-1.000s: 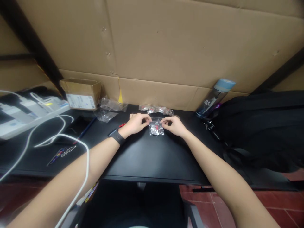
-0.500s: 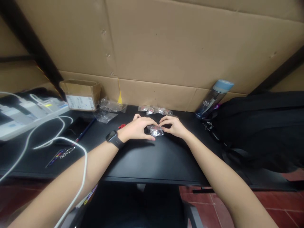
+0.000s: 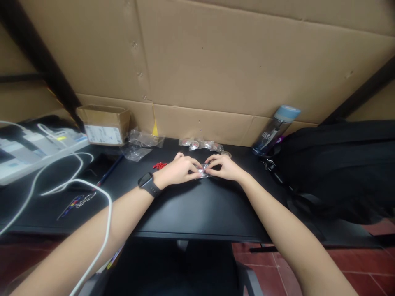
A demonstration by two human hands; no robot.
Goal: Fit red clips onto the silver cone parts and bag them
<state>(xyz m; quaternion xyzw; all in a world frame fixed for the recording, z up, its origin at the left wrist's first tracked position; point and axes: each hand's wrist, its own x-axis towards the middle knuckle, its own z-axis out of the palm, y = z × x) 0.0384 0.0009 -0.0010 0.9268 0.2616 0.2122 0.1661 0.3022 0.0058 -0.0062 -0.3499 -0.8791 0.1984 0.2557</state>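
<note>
A small shiny clear plastic packet (image 3: 203,171) lies between my hands, just above the black desk or on it; I cannot tell which. My left hand (image 3: 182,169), with a black watch at the wrist, pinches its left side. From the other side my right hand (image 3: 224,167) pinches it between thumb and fingers. What is inside the packet is mostly hidden by the fingers. Beside my left hand sits a little heap of red pieces (image 3: 159,165). Several similar clear packets (image 3: 202,144) rest in a row beyond my hands. A round, pale object (image 3: 226,154) shows behind my right hand.
An opened cardboard box (image 3: 104,124) and crumpled clear bags (image 3: 138,144) stand at the back left. White cables (image 3: 106,197) run over the left side near a power strip (image 3: 40,154). A blue-capped bottle (image 3: 274,130) and a black bag (image 3: 336,168) occupy the right.
My left thumb and fingers have closed in on the packet, which is now more covered. More of the red pieces shows beside my left hand.
</note>
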